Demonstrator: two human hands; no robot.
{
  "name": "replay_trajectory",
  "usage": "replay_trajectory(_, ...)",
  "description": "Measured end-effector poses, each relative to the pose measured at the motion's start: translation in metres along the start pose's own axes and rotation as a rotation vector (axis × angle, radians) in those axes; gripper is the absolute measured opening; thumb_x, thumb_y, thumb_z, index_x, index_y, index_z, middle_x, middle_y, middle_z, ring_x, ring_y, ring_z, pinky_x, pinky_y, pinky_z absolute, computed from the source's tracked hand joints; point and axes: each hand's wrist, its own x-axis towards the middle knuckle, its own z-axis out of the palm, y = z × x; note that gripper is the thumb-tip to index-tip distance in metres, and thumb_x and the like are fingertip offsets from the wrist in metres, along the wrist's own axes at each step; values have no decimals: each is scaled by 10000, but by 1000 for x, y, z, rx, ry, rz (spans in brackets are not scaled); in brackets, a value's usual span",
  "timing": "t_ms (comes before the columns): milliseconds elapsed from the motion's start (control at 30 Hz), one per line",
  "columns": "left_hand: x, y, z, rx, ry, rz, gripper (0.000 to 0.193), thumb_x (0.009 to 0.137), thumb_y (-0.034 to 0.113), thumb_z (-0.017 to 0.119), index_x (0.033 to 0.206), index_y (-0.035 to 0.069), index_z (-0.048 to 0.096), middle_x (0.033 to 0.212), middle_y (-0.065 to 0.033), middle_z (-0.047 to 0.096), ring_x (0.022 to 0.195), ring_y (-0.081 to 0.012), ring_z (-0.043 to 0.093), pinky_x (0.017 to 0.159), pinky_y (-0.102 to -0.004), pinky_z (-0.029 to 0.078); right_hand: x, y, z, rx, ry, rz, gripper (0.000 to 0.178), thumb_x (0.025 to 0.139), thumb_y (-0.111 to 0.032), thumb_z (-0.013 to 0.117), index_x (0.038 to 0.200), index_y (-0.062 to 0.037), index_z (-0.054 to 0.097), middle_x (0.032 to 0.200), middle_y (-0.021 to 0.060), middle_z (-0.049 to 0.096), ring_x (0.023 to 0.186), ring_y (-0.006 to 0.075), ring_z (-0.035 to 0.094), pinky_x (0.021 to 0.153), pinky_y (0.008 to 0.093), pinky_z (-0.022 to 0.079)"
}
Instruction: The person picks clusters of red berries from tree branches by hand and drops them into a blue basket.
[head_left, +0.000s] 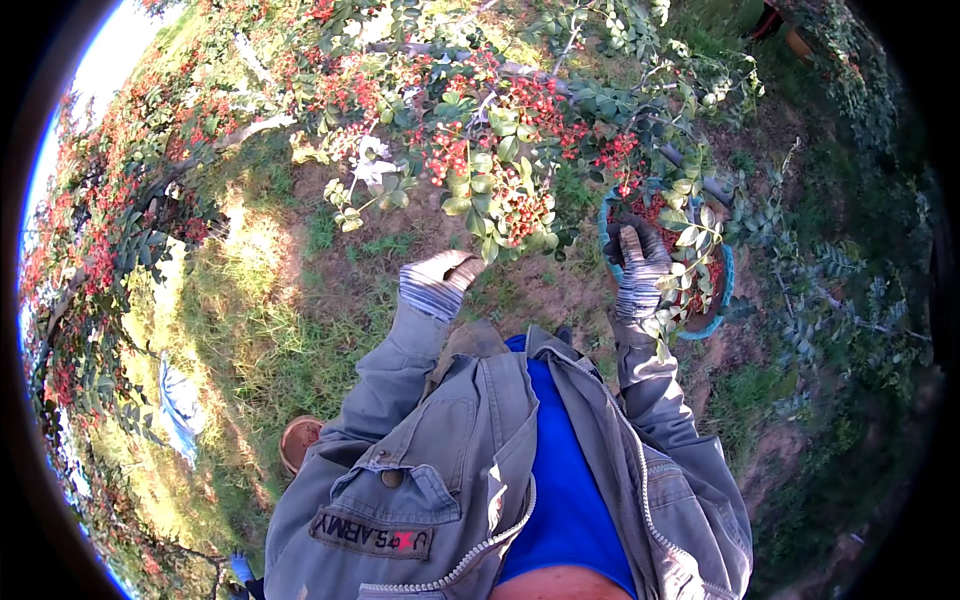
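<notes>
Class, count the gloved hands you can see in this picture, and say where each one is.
2. The left hand is raised under the berry cluster, left of centre. The right hand reaches over the blue basket, among the leaves. No other hands show; foliage could hide some.

Daylight, hard low sun from the left: grass (215, 330) on that side is glaring yellow, sky (105, 60) at upper left blown out white. Right side sits in deep shade, detail lost. Dappled branch shadows on the ground. Heavy fisheye bend, black vignette around the rim, edges soft.
</notes>
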Motion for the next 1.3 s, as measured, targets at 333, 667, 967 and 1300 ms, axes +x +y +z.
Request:
replay_trajectory(333,59,159,128,84,164,385,739,600,218,882,1196,26,490,1100,-110,566,887,-172,568,786,-317,490,-38,-7,15,-273,-371,103,179,886,-67,589,1023,44,624,761,89,653,637,136,590,615,280,471)
replay_trajectory(667,116,145,175,-154,314,293,488,715,136,802,1099,-12,538,936,-112,632,799,-161,593,719,-303,505,-26,12,-37,-431,-482,19,210,883,-50,583,1073,30,622,853,104,669,691,138,617,629,269,497)
replay_trajectory(967,113,134,158,-183,193,231,188,786,73,712,942,6,633,807,-71,669,694,-131,596,674,-284,494,-8,2,-26,-314,-474,88,201,913,-104,562,1061,21,614,826,80,663,666,121,568,637,247,469)
replay_trajectory(1300,119,139,152,-273,141,44,166,817,64,667,959,16,599,641,-51,604,485,-110,512,454,-268,406,12,23,-21,-185,-242,27,214,917,-153,581,1051,8,625,832,63,664,629,120,572,590,248,459)
